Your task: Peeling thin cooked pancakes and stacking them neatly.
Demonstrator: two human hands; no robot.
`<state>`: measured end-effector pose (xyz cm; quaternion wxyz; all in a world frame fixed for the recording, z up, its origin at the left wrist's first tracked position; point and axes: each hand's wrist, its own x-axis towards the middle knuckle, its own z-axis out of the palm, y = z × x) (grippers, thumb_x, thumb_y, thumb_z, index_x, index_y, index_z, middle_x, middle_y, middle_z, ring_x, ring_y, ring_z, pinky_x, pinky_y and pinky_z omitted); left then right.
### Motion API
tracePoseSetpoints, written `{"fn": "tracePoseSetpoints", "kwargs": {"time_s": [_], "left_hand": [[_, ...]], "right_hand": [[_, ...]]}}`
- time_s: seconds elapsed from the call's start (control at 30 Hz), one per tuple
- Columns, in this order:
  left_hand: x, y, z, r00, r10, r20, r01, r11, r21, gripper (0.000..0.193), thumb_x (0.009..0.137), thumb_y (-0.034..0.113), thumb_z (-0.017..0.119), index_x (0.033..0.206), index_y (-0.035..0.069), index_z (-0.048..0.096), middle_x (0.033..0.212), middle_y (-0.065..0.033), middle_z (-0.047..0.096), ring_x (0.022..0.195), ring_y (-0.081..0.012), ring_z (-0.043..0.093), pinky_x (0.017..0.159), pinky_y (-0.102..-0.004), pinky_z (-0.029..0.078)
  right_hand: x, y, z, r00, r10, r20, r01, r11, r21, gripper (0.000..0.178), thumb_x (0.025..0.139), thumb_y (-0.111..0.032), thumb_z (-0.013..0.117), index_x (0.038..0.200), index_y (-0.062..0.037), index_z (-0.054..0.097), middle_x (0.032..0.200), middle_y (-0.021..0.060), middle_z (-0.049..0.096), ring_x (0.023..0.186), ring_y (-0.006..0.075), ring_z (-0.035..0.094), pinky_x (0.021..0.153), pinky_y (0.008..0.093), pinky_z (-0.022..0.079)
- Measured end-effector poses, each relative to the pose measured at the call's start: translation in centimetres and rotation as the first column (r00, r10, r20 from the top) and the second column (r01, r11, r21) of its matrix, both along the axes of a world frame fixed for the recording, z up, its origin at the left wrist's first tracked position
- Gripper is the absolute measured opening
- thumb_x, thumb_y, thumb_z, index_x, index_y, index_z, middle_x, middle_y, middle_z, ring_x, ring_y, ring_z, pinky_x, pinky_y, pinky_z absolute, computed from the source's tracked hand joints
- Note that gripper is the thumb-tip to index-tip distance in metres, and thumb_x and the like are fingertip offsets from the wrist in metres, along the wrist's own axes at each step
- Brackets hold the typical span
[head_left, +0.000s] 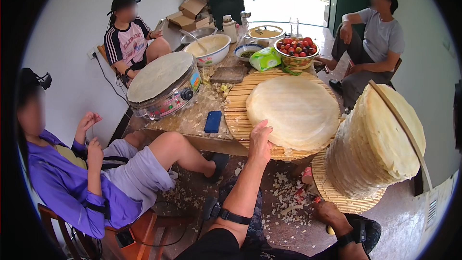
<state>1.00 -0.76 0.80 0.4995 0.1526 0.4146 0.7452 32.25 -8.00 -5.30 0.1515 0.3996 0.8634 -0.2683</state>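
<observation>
My left hand (260, 145) reaches over the table edge and touches the near-left rim of a pale, thin round flatbread stack (292, 110). Its fingers are stretched out against that rim. The flatbreads lie on a round slatted mat (237, 115). Low at the right, my right hand (330, 213) is closed, with a small red bit at its fingertips that I cannot make out. Beside it, a tall flatbread stack (353, 163) rests on a second round mat (353, 202). A long, thin wooden strip (402, 127) leans across the top of this stack.
A round electric griddle (171, 103) bears one flatbread at the table's left. Behind stand a batter bowl (219, 57), a fruit bowl (298, 61) and a lidded pot (266, 33). A blue box (213, 122) lies near the edge. Three people sit around; crumbs litter the floor.
</observation>
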Motion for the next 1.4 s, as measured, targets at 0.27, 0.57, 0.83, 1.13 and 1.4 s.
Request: {"fn": "tracePoseSetpoints", "kwargs": {"time_s": [0.27,0.57,0.83,1.13,1.4], "left_hand": [[0.2,-0.1,0.3,1.0,0.005,0.002,-0.005,1.0,0.0,0.051,0.086,0.005,0.053,0.134,-0.006,0.041,0.127,-0.0207,0.047,0.113,-0.03,0.052,0.091,-0.044,0.048],[0.2,-0.1,0.5,1.0,0.007,0.011,-0.007,1.0,0.005,0.05,0.086,0.004,0.052,0.134,-0.006,0.041,0.126,-0.0207,0.048,0.113,-0.0301,0.053,0.091,-0.0438,0.049],[0.3,-0.1,0.7,1.0,0.023,0.005,-0.023,1.0,-0.018,0.046,0.086,0.003,0.052,0.131,-0.005,0.045,0.124,-0.0184,0.05,0.111,-0.0284,0.055,0.089,-0.0433,0.05],[0.5,0.0,0.6,0.999,0.0,0.055,0.001,1.0,-0.01,0.052,0.082,0.008,0.059,0.132,-0.001,0.046,0.119,-0.0139,0.052,0.106,-0.0229,0.054,0.083,-0.0364,0.048],[-0.5,-0.1,-0.1,0.999,0.026,0.035,-0.025,0.999,-0.03,0.055,0.082,0.011,0.058,0.134,-0.002,0.044,0.12,-0.014,0.052,0.102,-0.0211,0.055,0.078,-0.0335,0.047]], "right_hand": [[0.2,-0.1,-0.3,0.998,-0.002,-0.07,0.005,0.999,0.044,0.031,0.089,-0.034,0.054,0.098,-0.0062,0.064,0.088,0.0211,0.067,0.086,0.0384,0.065,0.075,0.0477,0.051],[0.0,-0.2,0.0,0.998,-0.024,-0.062,0.028,0.998,0.056,0.034,0.091,-0.037,0.052,0.097,-0.0063,0.064,0.087,0.0216,0.067,0.086,0.0382,0.065,0.075,0.048,0.051],[0.4,0.1,-1.1,1.0,-0.002,0.028,0.002,1.0,0.009,0.035,0.081,-0.024,0.062,0.113,-0.0102,0.061,0.097,0.0206,0.066,0.093,0.0369,0.063,0.079,0.0453,0.05],[-0.4,-0.4,0.4,0.999,-0.037,0.005,0.038,0.999,-0.019,0.029,0.081,-0.022,0.06,0.106,-0.0077,0.065,0.092,0.0219,0.066,0.09,0.0374,0.064,0.08,0.0446,0.05],[-1.0,-0.2,-0.9,1.0,0.009,0.011,-0.009,1.0,-0.004,0.032,0.079,-0.021,0.062,0.107,-0.0074,0.065,0.096,0.0212,0.066,0.093,0.0371,0.064,0.081,0.0441,0.05]]}}
